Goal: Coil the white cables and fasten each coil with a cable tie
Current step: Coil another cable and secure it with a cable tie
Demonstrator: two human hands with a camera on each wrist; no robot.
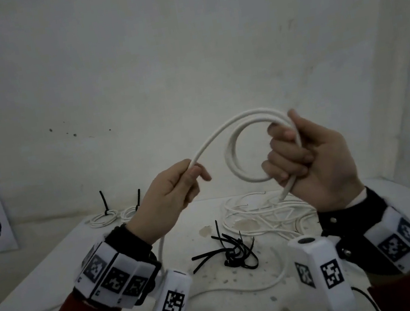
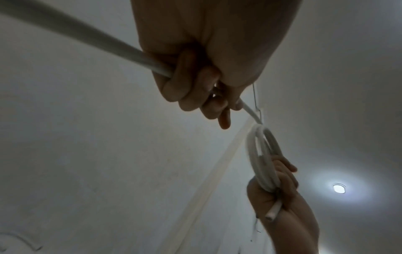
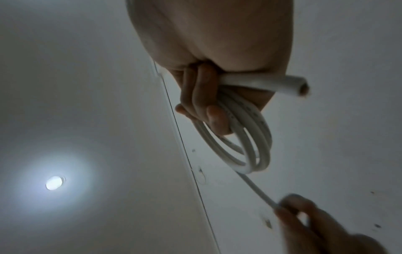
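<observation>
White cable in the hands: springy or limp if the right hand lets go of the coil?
Probably springy: the white cable arcs smoothly between the left hand and right hand without sagging. The loops would likely open, since only fingers clamp them. It looks light.

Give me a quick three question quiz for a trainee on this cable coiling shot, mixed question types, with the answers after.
1. True or false: the right hand grips the loops of the white cable.
2. How many finished coils with upright ties lie at the table's far left?
3. The loose black cable ties lie: A) in the left hand, B) on the table between the hands, C) on the wall.

Key: 1 true; 2 two; 3 B.
</observation>
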